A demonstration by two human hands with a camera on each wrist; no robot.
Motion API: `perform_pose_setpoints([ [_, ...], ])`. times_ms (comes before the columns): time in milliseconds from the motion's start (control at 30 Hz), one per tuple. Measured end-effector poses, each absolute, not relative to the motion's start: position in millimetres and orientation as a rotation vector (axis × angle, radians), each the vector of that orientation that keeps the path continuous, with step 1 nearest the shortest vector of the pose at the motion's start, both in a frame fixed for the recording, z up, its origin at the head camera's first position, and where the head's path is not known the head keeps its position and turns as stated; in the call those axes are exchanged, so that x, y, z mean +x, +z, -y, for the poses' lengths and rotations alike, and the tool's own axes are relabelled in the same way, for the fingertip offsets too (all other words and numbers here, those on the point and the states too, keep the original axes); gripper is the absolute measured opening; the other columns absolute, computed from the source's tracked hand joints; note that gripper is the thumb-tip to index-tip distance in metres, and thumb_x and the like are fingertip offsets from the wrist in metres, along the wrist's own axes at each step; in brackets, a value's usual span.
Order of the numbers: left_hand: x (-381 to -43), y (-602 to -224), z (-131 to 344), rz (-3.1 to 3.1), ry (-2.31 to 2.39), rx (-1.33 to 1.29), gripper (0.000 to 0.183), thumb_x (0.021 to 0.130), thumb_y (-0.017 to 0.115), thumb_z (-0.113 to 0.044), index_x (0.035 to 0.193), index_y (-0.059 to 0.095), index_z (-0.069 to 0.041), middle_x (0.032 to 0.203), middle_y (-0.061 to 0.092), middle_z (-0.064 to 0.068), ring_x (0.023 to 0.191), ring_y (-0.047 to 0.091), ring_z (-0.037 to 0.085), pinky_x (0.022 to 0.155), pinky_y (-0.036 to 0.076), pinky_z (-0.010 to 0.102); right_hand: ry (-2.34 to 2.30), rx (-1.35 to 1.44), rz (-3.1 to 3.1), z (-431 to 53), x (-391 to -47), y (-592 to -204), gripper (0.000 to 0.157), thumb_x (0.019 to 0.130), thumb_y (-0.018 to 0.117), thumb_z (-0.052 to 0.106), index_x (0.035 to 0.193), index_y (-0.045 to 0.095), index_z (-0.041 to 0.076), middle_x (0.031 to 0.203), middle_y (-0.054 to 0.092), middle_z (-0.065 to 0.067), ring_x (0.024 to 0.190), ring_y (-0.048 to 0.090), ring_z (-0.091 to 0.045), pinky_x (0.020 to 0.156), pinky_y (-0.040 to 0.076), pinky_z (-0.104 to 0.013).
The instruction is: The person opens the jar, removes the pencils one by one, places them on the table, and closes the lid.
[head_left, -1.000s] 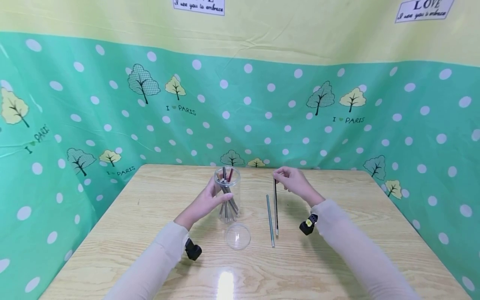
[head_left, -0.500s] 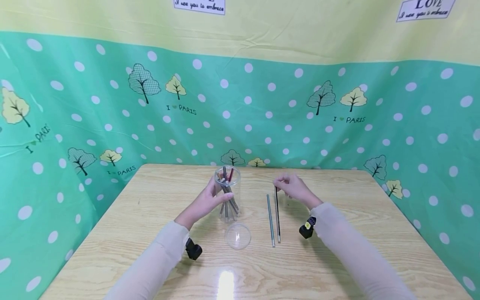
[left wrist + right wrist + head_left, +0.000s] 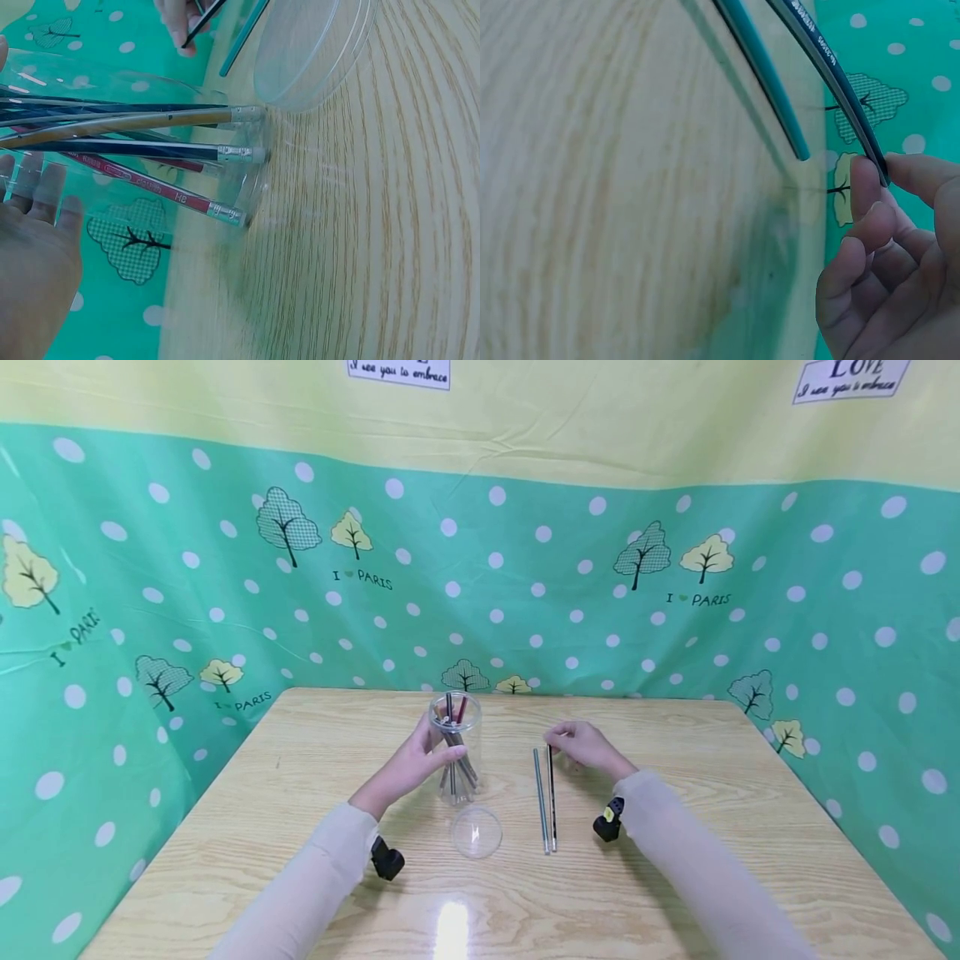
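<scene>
My left hand [image 3: 412, 766] grips a clear plastic jar [image 3: 470, 739] around its side. Several pencils [image 3: 187, 116] lean inside it, their metal ferrules and erasers at the bottom; a red one [image 3: 150, 182] is marked HB or similar. With thumb and fingertips, my right hand [image 3: 588, 749] pinches the far end of a black pencil [image 3: 552, 797]. That pencil lies nearly parallel to a teal pencil [image 3: 541, 802], just right of it, their near ends close together. In the right wrist view the teal pencil [image 3: 769, 90] lies left of the pinched black one [image 3: 832, 79].
A round clear lid [image 3: 476, 832] lies on the wooden table [image 3: 300, 860] in front of the jar. Behind the table hangs a green and yellow cloth [image 3: 495, 585] with dots and trees. A black wrist camera [image 3: 609, 820] sits on the right sleeve.
My right hand has come nearer to me, bringing the black pencil close beside the teal one. The left hand and the jar have stayed in place.
</scene>
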State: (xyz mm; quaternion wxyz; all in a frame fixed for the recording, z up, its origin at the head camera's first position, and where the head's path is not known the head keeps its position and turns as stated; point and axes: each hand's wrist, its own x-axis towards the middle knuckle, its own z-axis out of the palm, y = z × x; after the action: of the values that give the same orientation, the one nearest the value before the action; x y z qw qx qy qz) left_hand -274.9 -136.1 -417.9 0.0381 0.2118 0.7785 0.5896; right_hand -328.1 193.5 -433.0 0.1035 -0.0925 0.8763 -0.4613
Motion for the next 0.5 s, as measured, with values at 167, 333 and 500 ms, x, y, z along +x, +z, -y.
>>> perform_pose_setpoints([
  [167, -274.3, -417.7, 135.8, -2.386, 1.811, 0.656, 0.086, 0.095, 0.07, -0.034, 0.16, 0.014, -0.036, 0.159, 0.034, 0.009, 0.146, 0.029, 0.031, 0.115, 0.012, 0.066, -1.361, -0.216, -2.568, -192.3, -329.4, -439.8, 0.038, 0.102, 0.06, 0.03, 0.128, 0.061, 0.001, 0.089, 0.065, -0.013, 0.053, 0.045, -0.013, 0.048, 0.039, -0.025],
  [333, -273.5, -417.1, 136.2, -2.379, 1.811, 0.655, 0.085, 0.096, 0.07, -0.034, 0.16, 0.015, -0.036, 0.159, 0.034, 0.009, 0.147, 0.028, 0.031, 0.115, 0.012, 0.066, -1.312, -0.168, -2.608, -191.5, -332.5, -450.0, 0.036, 0.101, 0.062, 0.032, 0.125, 0.064, 0.006, 0.085, 0.066, -0.007, 0.049, 0.04, -0.01, 0.045, 0.036, -0.023],
  [500, -272.5, -416.2, 136.3, -2.38, 1.807, 0.64, 0.085, 0.095, 0.07, -0.034, 0.16, 0.015, -0.037, 0.159, 0.033, 0.009, 0.147, 0.028, 0.03, 0.115, 0.012, 0.065, -1.294, -0.178, -2.641, -190.2, -333.4, -455.8, 0.035, 0.1, 0.063, 0.032, 0.123, 0.066, 0.006, 0.088, 0.068, -0.004, 0.051, 0.042, -0.01, 0.045, 0.037, -0.024],
])
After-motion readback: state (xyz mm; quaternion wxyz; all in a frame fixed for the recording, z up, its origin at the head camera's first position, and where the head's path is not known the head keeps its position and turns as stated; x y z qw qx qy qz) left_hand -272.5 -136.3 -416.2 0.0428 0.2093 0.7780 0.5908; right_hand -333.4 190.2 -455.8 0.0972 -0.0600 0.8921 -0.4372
